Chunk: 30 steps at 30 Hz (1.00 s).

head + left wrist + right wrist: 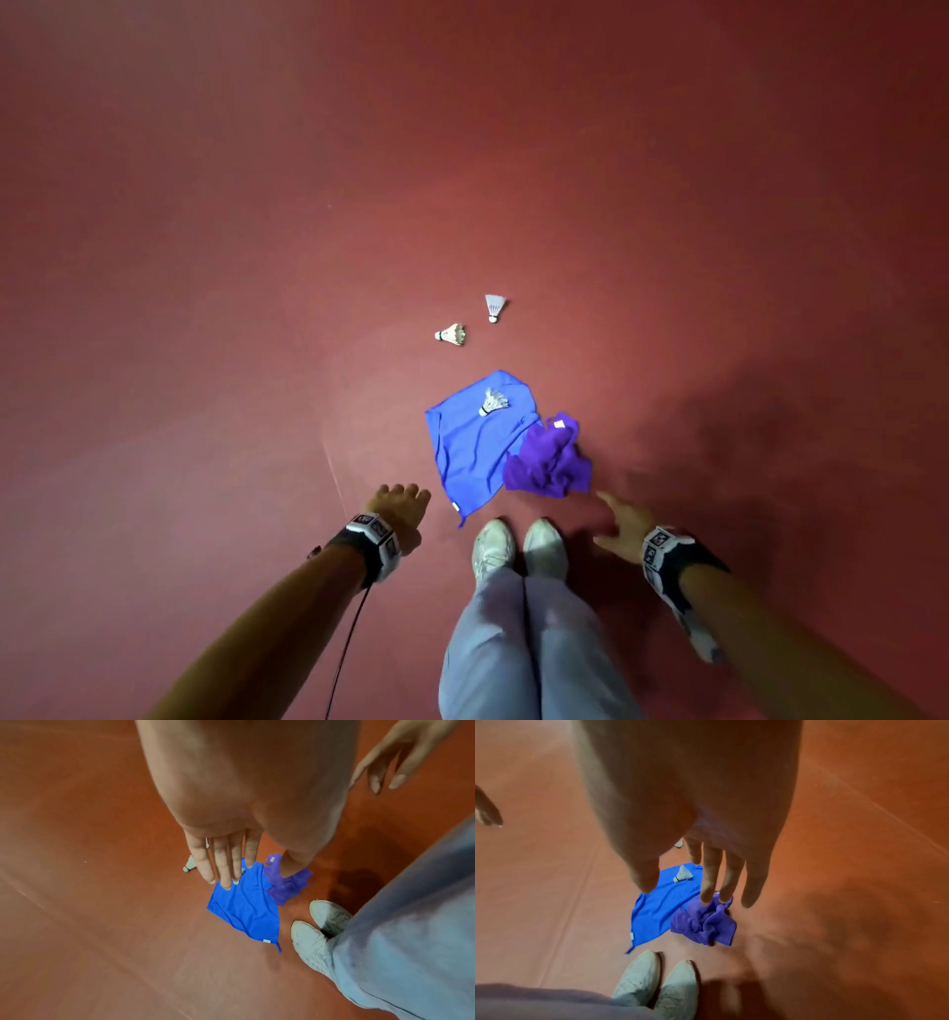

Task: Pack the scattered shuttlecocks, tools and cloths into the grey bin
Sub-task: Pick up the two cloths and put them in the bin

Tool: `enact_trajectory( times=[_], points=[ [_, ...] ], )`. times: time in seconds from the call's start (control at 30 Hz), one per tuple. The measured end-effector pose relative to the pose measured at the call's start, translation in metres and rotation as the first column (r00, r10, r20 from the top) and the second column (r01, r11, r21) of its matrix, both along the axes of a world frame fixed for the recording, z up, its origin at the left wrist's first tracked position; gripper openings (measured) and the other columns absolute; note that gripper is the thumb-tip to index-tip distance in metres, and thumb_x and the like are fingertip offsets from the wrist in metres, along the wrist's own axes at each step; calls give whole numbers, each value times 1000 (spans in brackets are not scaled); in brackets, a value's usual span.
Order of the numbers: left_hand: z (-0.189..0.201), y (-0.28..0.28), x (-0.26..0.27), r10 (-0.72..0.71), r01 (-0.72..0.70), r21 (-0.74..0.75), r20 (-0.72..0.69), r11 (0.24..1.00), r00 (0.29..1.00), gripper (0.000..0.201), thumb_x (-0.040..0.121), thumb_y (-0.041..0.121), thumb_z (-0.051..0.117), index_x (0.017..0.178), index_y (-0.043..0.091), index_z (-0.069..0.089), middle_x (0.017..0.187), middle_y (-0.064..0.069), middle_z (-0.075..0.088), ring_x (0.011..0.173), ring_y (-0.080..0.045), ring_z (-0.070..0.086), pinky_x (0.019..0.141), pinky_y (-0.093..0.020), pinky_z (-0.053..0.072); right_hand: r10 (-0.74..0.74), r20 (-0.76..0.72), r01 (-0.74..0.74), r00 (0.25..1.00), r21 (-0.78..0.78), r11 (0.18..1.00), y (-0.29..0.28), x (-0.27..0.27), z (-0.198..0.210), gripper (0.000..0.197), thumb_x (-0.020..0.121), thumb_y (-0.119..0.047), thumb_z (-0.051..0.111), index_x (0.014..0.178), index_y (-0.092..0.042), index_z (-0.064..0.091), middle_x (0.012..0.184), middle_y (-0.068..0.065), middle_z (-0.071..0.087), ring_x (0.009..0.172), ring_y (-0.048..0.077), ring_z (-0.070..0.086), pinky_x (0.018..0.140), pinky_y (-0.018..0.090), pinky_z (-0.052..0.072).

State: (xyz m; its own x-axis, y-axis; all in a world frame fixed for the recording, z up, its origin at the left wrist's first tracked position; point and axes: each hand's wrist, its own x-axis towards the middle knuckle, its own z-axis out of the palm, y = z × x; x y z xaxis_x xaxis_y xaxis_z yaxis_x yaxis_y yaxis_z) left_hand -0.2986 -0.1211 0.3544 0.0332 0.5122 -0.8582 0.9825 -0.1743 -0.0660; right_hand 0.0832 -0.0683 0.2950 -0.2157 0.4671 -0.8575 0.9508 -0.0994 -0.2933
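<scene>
A blue cloth lies spread on the red floor just ahead of my feet, with one shuttlecock lying on it. A crumpled purple cloth overlaps its right edge. Two more shuttlecocks lie on the floor farther off. My left hand hangs above the floor left of the blue cloth, fingers straight and empty. My right hand hangs right of the purple cloth, fingers spread and holding nothing. No grey bin is in view.
My white shoes stand together right behind the cloths, under light blue trousers. Red floor stretches all around. A faint line runs across the floor near my left hand.
</scene>
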Motion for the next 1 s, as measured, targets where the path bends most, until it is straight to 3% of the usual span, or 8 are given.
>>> enact_trajectory(
  times=[0.3, 0.4, 0.5, 0.6, 0.7, 0.77, 0.9, 1.0],
  points=[
    [-269, 12, 8, -49, 44, 73, 77, 996, 996, 71, 97, 33, 53, 158, 13, 23, 154, -12, 38, 132, -33, 46, 105, -41, 38, 306, 9, -304, 952, 157, 940, 51, -36, -276, 81, 84, -47, 75, 155, -34, 38, 157, 3, 36, 136, 30, 48, 110, 29, 37],
    [-341, 7, 9, -73, 63, 92, 110, 994, 991, 78, 98, 37, 54, 161, 12, 16, 162, -13, 27, 141, -33, 38, 108, -42, 37, 446, 49, -447, 894, 182, 876, 57, -47, -351, 101, 78, -62, 74, 161, -42, 20, 170, -4, 12, 148, 32, 27, 118, 40, 33],
    [-400, 1, 10, -61, 43, 114, 155, 992, 986, 89, 96, 45, 56, 164, 18, 6, 170, -9, 11, 152, -32, 23, 116, -44, 32, 545, 138, -562, 827, 236, 793, 48, -51, -404, 124, 57, -86, 68, 161, -45, 14, 172, -7, 7, 143, 43, 27, 103, 50, 42],
    [-442, -4, 14, 5, -55, 210, 232, 976, 973, 104, 85, 63, 62, 164, 31, 2, 172, -5, -1, 157, -34, 11, 118, -57, 29, 605, 186, -633, 774, 253, 732, 42, -48, -431, 120, 49, -90, 60, 154, -35, 41, 161, 6, 38, 123, 44, 45, 85, 49, 44],
    [-463, -3, 22, 2, -63, 282, 212, 957, 977, 125, 69, 79, 63, 160, 40, -14, 170, -6, -19, 158, -35, -4, 117, -65, 20, 627, 187, -639, 756, 415, 648, 60, -56, -433, 85, 57, -72, 78, 129, -31, 62, 135, 5, 59, 108, 37, 54, 76, 45, 49],
    [-471, 2, 28, 10, -65, 282, 191, 957, 982, 136, 64, 80, 68, 158, 40, -22, 169, -7, -22, 158, -35, -2, 115, -64, 24, 623, 124, -611, 772, 414, 675, 75, -65, -429, 66, 62, -64, 80, 117, -30, 67, 120, -2, 65, 110, 34, 59, 81, 44, 52],
    [-483, 12, 38, 9, -41, 228, 141, 973, 990, 139, 69, 67, 77, 162, 20, -16, 159, -17, 27, 135, -34, 45, 92, -48, 50, 537, 95, -533, 838, 351, 770, 87, -83, -408, 40, 68, -51, 74, 100, -27, 72, 99, -3, 75, 98, 26, 72, 82, 31, 54],
    [-478, 14, 46, 18, -45, 164, 160, 985, 987, 93, 99, 29, 57, 162, 9, -9, 141, -13, 52, 121, -32, 59, 90, -43, 50, 547, 111, -553, 830, 298, 778, 85, -80, -400, 43, 70, -43, 75, 111, -28, 71, 110, -5, 72, 111, 26, 66, 93, 33, 52]
  ],
)
